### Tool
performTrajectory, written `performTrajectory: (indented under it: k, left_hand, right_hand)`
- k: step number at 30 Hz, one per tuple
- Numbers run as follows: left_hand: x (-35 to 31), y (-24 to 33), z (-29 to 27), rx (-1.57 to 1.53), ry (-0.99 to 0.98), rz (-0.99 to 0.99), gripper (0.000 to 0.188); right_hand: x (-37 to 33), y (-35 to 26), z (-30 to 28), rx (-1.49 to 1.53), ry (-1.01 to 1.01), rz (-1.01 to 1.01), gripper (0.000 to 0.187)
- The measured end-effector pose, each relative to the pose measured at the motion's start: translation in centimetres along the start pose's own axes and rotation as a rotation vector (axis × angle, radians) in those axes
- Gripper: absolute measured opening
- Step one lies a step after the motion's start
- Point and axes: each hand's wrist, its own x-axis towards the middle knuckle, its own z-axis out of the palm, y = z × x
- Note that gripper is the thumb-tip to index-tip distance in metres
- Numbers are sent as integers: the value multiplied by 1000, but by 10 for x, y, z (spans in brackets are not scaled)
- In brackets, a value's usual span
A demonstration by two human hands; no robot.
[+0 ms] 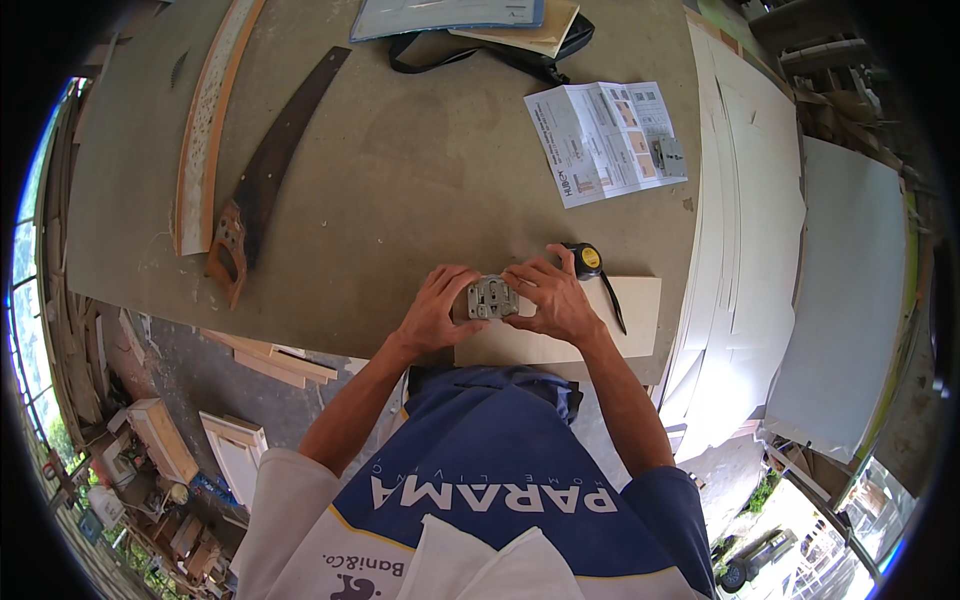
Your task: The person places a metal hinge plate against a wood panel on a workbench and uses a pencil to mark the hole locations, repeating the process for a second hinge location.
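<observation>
With the metal fitting at the centre of our clock and twelve pointing away from the person, we see the broad grey-brown tabletop (400, 150) filling most of the space ahead. Pale sheets (748, 220) lie along its edge between two and three. Out at ten o'clock we find a long wooden strip (212, 140), and nearer on the same bearing a handsaw (275, 165) with a dark blade and a worn wooden handle. A light flat board (545, 348) reaches from beneath the hands toward four, and a creased printed sheet (600, 150) lies at one.

The left hand (437, 308) grips the fitting from nine o'clock, thumb and fingers bent in around its edge. The right hand (552, 297) holds it from three in the same way.

At two, just beyond the right hand, rests a black-and-yellow tape measure (588, 260) with a dark strap. The metal fitting (493, 298) is squarish and dull grey, its upward face crowded with raised ribs, slots and small round points. It is over the board's far left corner; whether it touches the wood, we cannot quite make out. Smallest, a silvery metal piece (668, 157) sits on the printed sheet's three o'clock side.
</observation>
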Motion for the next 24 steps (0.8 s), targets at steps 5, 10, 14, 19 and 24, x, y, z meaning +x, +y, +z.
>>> performTrajectory:
  k: [5,10,14,19,24]
  left_hand:
    - [1,1,-1,8,-8,-3,69]
    - [3,4,-2,18,-11,6,67]
    - [2,4,-2,25,-7,-1,67]
    - [3,1,-1,-12,-5,-33,68]
    - [3,1,-1,-57,-9,-59,70]
  right_hand:
    - [0,0,0,-9,-7,-4,64]
    - [1,-2,-1,-14,-15,-2,63]
    - [4,-3,-4,-22,-19,-7,62]
    - [5,-2,-4,-9,-24,-1,63]
    - [6,-2,-3,2,-26,7,63]
